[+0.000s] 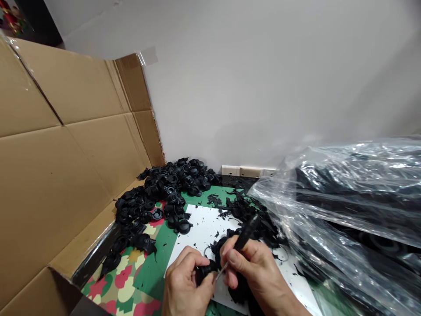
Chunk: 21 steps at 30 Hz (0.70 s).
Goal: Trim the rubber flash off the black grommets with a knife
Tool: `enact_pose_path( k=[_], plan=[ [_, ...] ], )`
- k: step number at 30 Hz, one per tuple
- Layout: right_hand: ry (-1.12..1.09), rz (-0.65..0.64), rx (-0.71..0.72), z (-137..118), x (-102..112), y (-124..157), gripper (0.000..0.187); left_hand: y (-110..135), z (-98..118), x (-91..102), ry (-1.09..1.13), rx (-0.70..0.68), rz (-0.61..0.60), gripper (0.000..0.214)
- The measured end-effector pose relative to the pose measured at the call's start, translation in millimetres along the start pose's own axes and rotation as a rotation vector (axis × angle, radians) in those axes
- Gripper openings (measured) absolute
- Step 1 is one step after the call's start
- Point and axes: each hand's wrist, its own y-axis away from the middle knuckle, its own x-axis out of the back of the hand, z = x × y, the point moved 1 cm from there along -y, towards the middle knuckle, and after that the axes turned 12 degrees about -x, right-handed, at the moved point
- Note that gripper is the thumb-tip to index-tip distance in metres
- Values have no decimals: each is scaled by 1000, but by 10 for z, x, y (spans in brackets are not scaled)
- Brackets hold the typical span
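My left hand (189, 283) pinches a small black ribbed rubber part (204, 273) between thumb and fingers, low in the middle of the view. Close on its right, my right hand (251, 265) grips a black-handled craft knife (247, 231) like a pen. The thin metal blade points down and left to the edge of the rubber part; whether it cuts in, I cannot tell. Under both hands lies a white sheet (197, 224) strewn with black scraps. More black pieces lie beneath my right hand, partly hidden by it.
A heap of black rubber parts (171, 188) lies at back left, beside a tall cardboard wall (82, 127). Black trimmings (245, 210) are piled behind my right hand. A clear plastic bag (345, 206) with black contents fills the right side. A grey wall (263, 79) stands behind.
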Motion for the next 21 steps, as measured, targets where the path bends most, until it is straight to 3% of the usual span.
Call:
enact_pose_path(
  k=[3, 11, 21],
  plan=[
    [18, 73, 56, -35, 28, -3, 35, -8, 3, 11, 0, 3, 5, 11],
    [141, 106, 188, -23, 61, -19, 33, -13, 0, 13, 1, 13, 16, 9],
    [46, -24, 213, 30, -9, 31, 19, 10, -33, -9, 4, 26, -8, 20]
  ],
)
